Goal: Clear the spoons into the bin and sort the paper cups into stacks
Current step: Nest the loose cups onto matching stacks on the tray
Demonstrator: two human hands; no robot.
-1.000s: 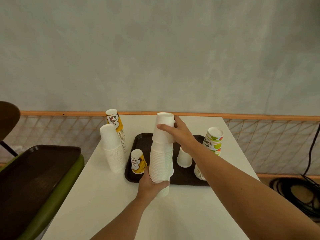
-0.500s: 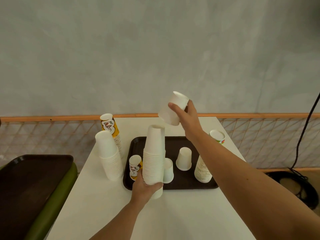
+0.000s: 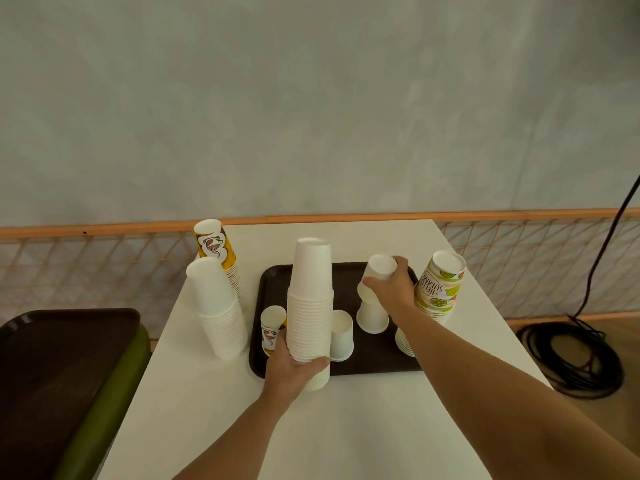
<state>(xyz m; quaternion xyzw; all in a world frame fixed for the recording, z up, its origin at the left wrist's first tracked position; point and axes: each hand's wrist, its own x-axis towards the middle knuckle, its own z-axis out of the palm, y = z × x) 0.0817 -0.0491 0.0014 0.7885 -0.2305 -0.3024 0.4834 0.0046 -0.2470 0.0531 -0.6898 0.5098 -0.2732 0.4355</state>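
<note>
Plain grey wall and an orange-railed mesh fence stand behind a white desk (image 3: 346,427) that carries a dark tray (image 3: 377,358) and several cup stacks.

Most of the sorting looks done. A plain white stack (image 3: 218,310) and a yellow printed stack (image 3: 221,258) stand on the desk left of the tray, and a stack with a lime print (image 3: 438,289) stands at its right edge. On the tray three loose cups remain: a small printed cup (image 3: 272,327) at the front left, a white cup (image 3: 341,336) just beside the tall stack, and another white cup (image 3: 372,317) further right, all upside down. No spoons and no bin can be made out, so that part of the task cannot be judged.

The left hand (image 3: 294,367) is wrapped around the base of a tall white stack (image 3: 311,299), held upright at the tray's front edge, fingers closed round the lowest cups. The right hand (image 3: 391,289) reaches across the tray with the arm extended and grips a single inverted white cup (image 3: 379,273), held directly above the right-hand loose cup; whether the two touch is unclear. By my reading, this cup is being nested onto the one below, and the remaining white cups then belong on a white stack, the printed one with the yellow stack.
</note>
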